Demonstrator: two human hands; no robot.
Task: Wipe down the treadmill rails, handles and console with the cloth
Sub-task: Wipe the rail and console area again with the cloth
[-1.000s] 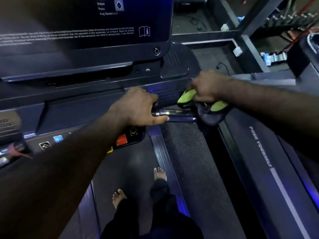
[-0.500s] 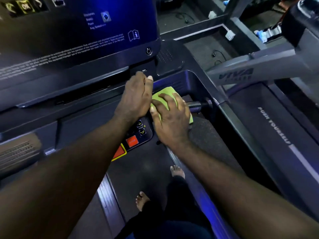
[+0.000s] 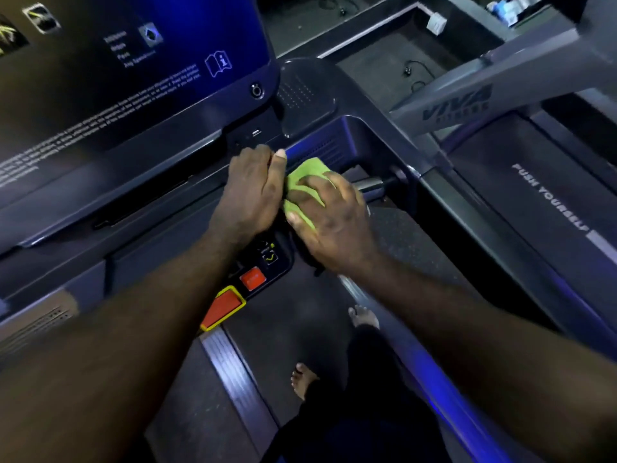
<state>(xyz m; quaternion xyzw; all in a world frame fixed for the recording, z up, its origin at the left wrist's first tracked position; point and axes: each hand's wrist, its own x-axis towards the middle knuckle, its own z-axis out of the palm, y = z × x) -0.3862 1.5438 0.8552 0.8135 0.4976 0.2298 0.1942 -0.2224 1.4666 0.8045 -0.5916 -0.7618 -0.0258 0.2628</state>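
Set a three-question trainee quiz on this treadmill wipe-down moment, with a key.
1. True or false: the right hand grips the cloth.
2. The left hand rests on: A) the red button, B) the console edge, C) the belt.
3. Fill in: a bare metal ___ sticks out from under the cloth.
Key: 1 true; 2 B; 3 handle.

A bunched green cloth [image 3: 305, 177] lies on the silver handle [image 3: 369, 187], just beneath the dark console [image 3: 133, 95].
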